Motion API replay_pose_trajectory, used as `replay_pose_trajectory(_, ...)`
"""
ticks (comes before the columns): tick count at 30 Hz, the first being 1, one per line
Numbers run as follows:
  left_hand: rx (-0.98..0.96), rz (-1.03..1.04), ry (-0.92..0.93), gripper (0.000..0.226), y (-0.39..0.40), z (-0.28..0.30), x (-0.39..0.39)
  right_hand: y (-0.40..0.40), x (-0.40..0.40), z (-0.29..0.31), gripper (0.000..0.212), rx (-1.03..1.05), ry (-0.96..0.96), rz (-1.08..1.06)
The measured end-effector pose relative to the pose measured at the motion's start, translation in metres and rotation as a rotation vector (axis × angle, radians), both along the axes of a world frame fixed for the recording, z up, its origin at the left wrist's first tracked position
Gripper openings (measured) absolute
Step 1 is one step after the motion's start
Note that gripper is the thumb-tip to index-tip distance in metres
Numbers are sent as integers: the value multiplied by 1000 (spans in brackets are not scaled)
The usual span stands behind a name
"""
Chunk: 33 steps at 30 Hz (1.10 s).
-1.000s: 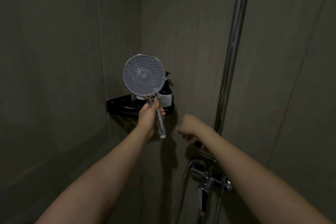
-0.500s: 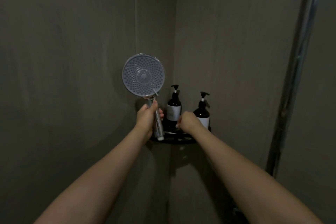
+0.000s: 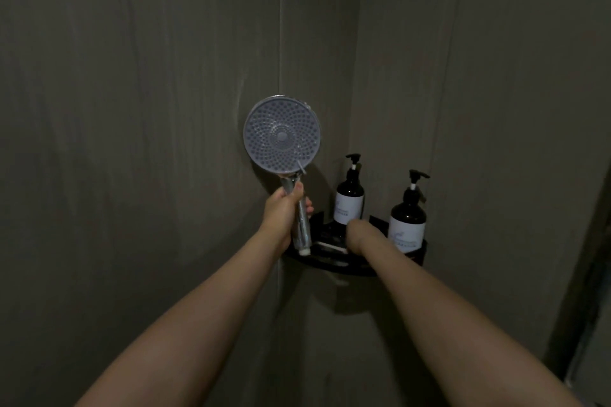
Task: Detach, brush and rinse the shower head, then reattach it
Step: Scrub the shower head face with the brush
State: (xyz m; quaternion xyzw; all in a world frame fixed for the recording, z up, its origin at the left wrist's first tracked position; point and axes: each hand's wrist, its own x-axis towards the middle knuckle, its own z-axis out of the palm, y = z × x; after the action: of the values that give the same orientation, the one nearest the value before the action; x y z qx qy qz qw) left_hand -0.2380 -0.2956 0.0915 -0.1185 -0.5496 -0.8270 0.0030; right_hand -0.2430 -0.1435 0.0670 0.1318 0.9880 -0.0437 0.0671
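The detached shower head [image 3: 282,135] is round, with a pale dotted face turned toward me and a chrome handle pointing down. My left hand [image 3: 281,211] is wrapped around that handle and holds it upright in front of the wall corner. No hose hangs from the handle's end. My right hand [image 3: 358,235] is bent down into the black corner shelf [image 3: 334,263], beside a thin white object [image 3: 327,246] lying there. Its fingers are hidden behind the wrist.
Two dark pump bottles with white labels stand on the shelf, one at the back [image 3: 348,200] and one to the right [image 3: 407,220]. Grey tiled walls meet in the corner behind them. A dark vertical edge runs along the far right.
My view has swung left, so the chrome rail and tap have left the frame. My right hand has moved from the tap area onto the corner shelf. The left hand still holds the shower head.
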Motion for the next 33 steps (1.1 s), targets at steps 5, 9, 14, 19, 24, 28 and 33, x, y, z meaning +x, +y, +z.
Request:
replay_pose_trajectory(5, -44, -10, -5, 15, 2, -6, -3, -1, 5, -4, 29, -24, 111, 69)
replay_pose_trajectory(9, -19, -3, -24, 13, 7, -5, 2, 2, 28, -2, 23, -56, 573, 159)
replay_pose_trajectory(14, -12, -91, -40, 12, 16, -1, 30, 2, 54, 5, 19, -486, 952, 61)
replay_pose_trajectory(19, -142, -106, -5, 10, 28, -21, 75, 17, 99, 16, 23, -888, 1119, -214)
replay_pose_trajectory(24, -320, -132, -13, 12, 45, -65, 134, 42, 173, 11, 29, -935, 1177, -121)
replay_pose_trajectory(28, -431, -164, -61, 20, 63, -96, 176, 46, 220, -6, 30, -773, 943, 21)
replay_pose_trajectory(33, -468, -197, -125, 22, 79, -114, 211, 42, 251, -14, 41, -463, 678, 38)
